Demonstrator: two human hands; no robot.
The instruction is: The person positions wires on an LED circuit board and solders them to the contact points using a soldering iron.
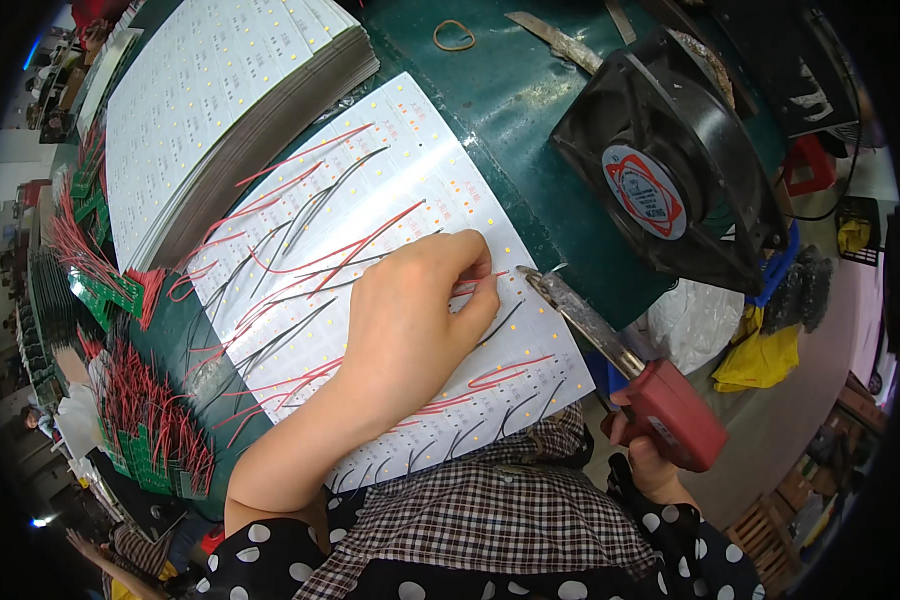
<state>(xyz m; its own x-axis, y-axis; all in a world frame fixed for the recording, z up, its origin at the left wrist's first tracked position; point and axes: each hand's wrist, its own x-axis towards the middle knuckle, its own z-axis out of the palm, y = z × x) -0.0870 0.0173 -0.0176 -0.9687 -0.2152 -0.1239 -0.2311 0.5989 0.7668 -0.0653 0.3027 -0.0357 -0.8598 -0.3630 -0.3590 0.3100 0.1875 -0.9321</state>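
A white circuit board sheet (pixel 440 140) dotted with small yellow LEDs lies in front of me, with red wires (pixel 510 372) and black wires (pixel 335 190) across it. My left hand (pixel 420 300) rests over the sheet, thumb and forefinger pinched on a red wire that shows between them. In my right hand (pixel 655 465) is a red-handled soldering gun (pixel 675 415), gripped at the sheet's right edge. Its metal tip reaches close to the left fingertips and the wire's end; whether they touch is unclear.
A thick stack of similar sheets (pixel 240 80) stands at the far left. Bundles of green boards with red wires (pixel 155 440) lie left of the sheet. A black fan (pixel 670 160) stands on the green table (pixel 490 100) at right, near a rubber band (pixel 454 36) and a blade (pixel 555 40).
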